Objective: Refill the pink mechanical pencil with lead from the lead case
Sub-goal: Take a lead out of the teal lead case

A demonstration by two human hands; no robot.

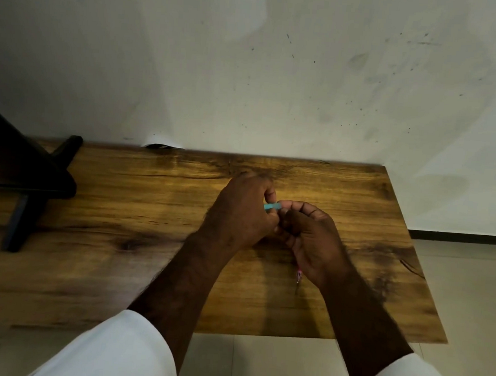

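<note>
Head view. Wooden table (357, 195) set against a pale, marked wall (278, 72), seen from above and in front; both forearms reach in from white sleeves (118, 352) at the bottom edge.

(a) L hand (239, 213): over mid-table, back toward the camera, fingers curled round the teal case (272, 206). Only a short stretch of the case shows, lying roughly level betw. the two hands.

(b) R hand (313, 239): just right of the L hand and touching it, fingers curled into a loose fist. Forefinger and thumb tips meet the case's right end.

(c) Pink pencil (298, 275): only its tip end shows, jutting out below the heel of the R hand and pointing toward the person; the rest is hidden inside the fist, so it appears held in that palm. Tip casts a thin shadow on the wood below it. Whether the case is open cannot be told; no lead can be made out.

(d) Black stand (21, 178): far left of the table, well apart from the hands. Tiled floor (469, 276) at right and below the table edge.
</note>
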